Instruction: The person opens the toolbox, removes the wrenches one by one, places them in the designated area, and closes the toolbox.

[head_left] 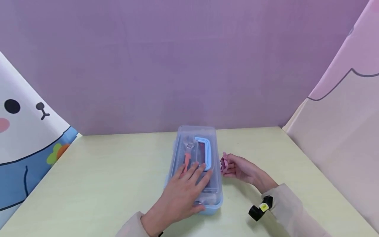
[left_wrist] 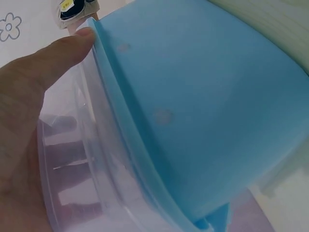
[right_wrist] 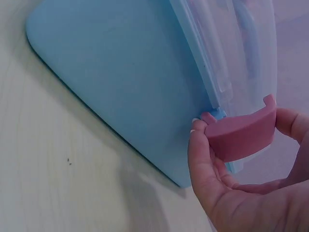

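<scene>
A storage box [head_left: 217, 194] with a light-blue base and a clear lid [head_left: 196, 131] stands lengthwise on the table. On the lid is a blue handle [head_left: 208, 154]. Through the clear plastic shows a pinkish-orange handled tool [head_left: 188, 157], perhaps a brush. My left hand [head_left: 180, 196] lies with spread, straight fingers on the near half of the lid; its thumb touches the rim in the left wrist view. At the box's right side my right hand [head_left: 244, 169] pinches a pink latch [right_wrist: 241, 134] between thumb and fingers, beside a small blue tab under the rim.
The pale table [head_left: 118, 171] extends to both sides of the box. A purple backdrop [head_left: 189, 65] rises behind it, with printed panels at left [head_left: 32, 131] and right [head_left: 340, 131]. A black wrist device [head_left: 260, 209] sits on the right sleeve.
</scene>
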{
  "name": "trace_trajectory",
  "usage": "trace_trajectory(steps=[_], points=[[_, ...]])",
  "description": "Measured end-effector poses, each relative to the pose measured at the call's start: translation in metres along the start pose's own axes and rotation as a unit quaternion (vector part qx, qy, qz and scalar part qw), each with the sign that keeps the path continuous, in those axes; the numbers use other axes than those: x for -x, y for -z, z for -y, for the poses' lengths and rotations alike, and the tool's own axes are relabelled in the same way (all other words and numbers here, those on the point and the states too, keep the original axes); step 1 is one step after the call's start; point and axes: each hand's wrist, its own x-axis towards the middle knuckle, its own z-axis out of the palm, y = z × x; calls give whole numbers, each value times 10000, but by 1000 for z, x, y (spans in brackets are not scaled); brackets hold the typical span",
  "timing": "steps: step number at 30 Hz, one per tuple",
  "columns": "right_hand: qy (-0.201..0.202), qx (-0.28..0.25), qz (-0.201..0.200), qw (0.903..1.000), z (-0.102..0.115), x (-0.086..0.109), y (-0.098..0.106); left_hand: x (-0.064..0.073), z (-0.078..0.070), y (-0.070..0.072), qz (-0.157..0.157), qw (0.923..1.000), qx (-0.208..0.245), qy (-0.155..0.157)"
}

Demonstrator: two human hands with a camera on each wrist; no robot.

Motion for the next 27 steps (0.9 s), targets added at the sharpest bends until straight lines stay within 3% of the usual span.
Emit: trace_trajectory(steps=[14, 27], points=[[-13, -122, -55, 9999, -11, -3, -2, -6, -7, -2, -17, 10000, -54, -54], [182, -178, 208, 9995, -16, -4, 3, -7, 1, 7, -601, 9982, 4, -87]])
